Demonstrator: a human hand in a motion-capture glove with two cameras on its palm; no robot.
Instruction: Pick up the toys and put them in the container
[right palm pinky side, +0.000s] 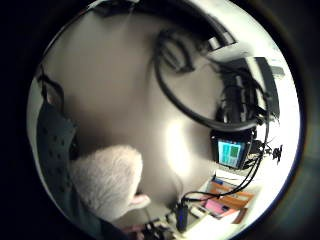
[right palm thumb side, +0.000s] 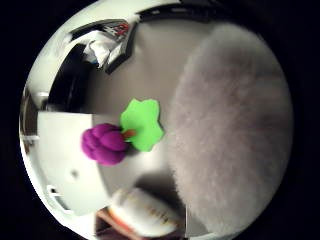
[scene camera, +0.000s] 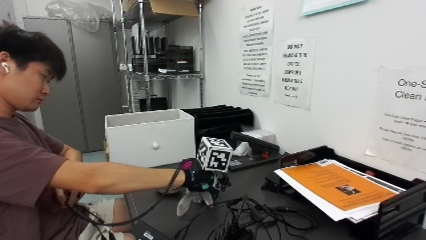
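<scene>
a pale plush toy (scene camera: 190, 200) hangs under the gloved right hand (scene camera: 200, 179), held above the dark table (scene camera: 263, 192) in front of the white container (scene camera: 150, 136). its long axis runs roughly up and down, with one end pointing at the table; the fingers curl round its upper part. in the thumb-side palm view the plush fills one side, close to the palm, and in the little-finger view its fuzzy body (right palm pinky side: 107, 180) sits beside the glove. a second toy, a purple grape bunch (right palm thumb side: 105, 144) with a green leaf (right palm thumb side: 142, 124), lies on the table just at the container's white edge (right palm thumb side: 60, 150), stem toward the leaf, long axis from grapes to leaf. a tray holds orange-covered papers (scene camera: 333, 187) by the wall, black cables (scene camera: 256, 217) tangle on the table near the hand, and printed sheets (scene camera: 295, 72) hang on the white wall. metal shelving (scene camera: 160, 55) stands behind the container.
</scene>
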